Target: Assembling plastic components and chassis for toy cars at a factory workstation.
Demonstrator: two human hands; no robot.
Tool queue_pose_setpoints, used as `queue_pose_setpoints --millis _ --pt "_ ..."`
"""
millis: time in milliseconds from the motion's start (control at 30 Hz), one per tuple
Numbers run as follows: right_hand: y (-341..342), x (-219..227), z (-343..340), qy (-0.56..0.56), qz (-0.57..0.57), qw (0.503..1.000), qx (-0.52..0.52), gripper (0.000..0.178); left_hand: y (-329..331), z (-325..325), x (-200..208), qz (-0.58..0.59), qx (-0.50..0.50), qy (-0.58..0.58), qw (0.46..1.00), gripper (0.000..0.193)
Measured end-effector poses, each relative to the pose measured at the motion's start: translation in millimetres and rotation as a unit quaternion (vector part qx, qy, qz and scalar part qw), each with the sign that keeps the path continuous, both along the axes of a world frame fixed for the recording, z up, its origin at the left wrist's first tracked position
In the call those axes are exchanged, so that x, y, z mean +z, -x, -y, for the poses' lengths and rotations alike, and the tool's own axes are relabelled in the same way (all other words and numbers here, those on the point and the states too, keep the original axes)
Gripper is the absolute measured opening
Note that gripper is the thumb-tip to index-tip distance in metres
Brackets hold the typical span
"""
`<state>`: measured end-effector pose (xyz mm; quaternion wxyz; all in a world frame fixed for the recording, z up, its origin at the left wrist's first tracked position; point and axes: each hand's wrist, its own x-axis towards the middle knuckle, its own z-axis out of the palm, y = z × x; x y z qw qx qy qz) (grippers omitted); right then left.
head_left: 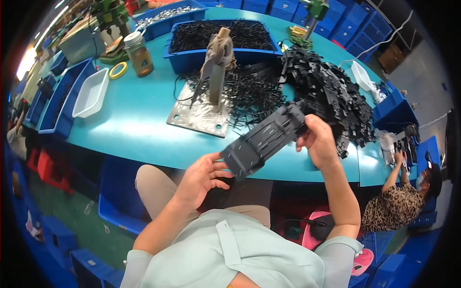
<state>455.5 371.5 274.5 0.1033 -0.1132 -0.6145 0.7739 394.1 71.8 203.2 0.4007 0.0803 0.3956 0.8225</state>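
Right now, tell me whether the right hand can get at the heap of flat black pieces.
Likely yes: the heap lies just beyond the right hand, no barrier showing, though that hand holds one end of the long black part.

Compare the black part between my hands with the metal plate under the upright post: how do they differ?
The black part is long and dark with raised detail; the metal plate is broader in proportion, silvery and flat.
The black part is raised between the left hand and right hand; the metal plate lies on the table.
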Motion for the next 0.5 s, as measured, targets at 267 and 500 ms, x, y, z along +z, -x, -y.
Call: queue_pose_setpoints --millis 267,500 --pt "23.6 -74.4 51.8 -0.084 0.130 0.977 0.146 0.031 -9.5 39.3 -29.0 0.060 -0.068 0.107 0.990 0.045" --pt "46.0 -83.6 23.1 -0.560 -0.068 0.817 -0.117 0.016 -33.3 65.0 -38.5 0.112 0.038 0.130 0.984 0.031"
